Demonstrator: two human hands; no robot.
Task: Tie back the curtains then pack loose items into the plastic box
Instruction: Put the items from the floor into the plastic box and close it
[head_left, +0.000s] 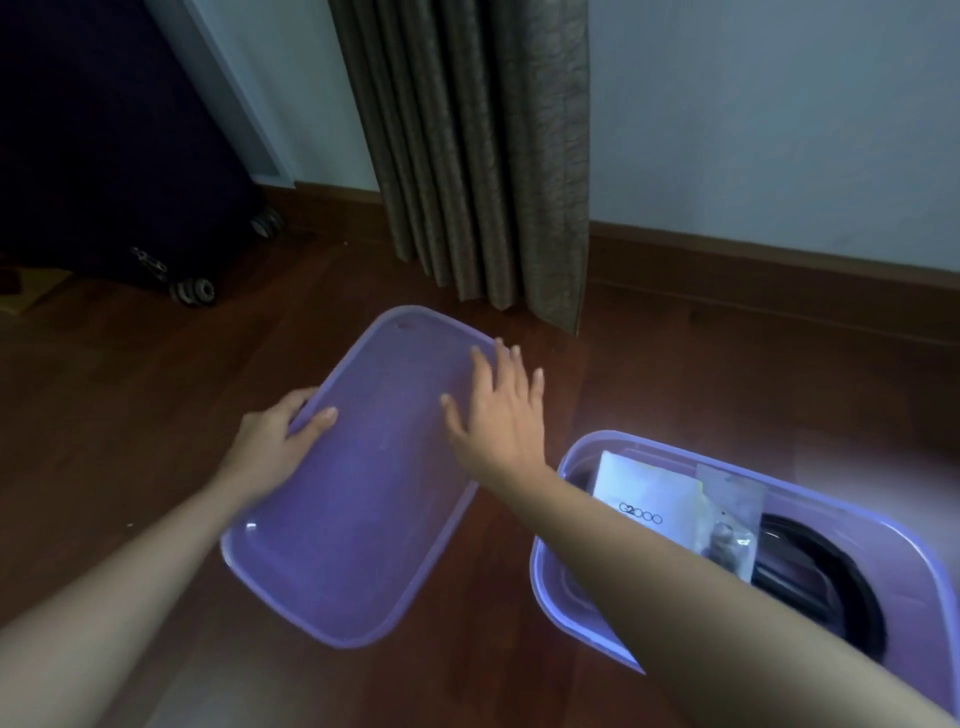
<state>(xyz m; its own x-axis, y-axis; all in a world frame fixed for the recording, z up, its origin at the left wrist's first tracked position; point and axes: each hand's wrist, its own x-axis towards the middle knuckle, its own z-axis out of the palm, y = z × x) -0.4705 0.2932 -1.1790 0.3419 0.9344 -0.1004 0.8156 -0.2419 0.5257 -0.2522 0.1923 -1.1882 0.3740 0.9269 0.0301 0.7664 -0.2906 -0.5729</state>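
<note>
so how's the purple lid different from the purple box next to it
The lid is shallow and flat, while the box is deep with tall walls. The lid holds nothing, while the box holds a white packet, a clear bag and a black ring-shaped item. The left hand grips the lid's edge and the right hand is spread over it; neither touches the box. Both are translucent purple plastic with rounded corners.

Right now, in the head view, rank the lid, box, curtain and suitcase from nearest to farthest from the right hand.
1. Lid: directly under the right hand.
2. Box: just right, below the forearm.
3. Curtain: ahead, by the wall.
4. Suitcase: far left corner.
</note>
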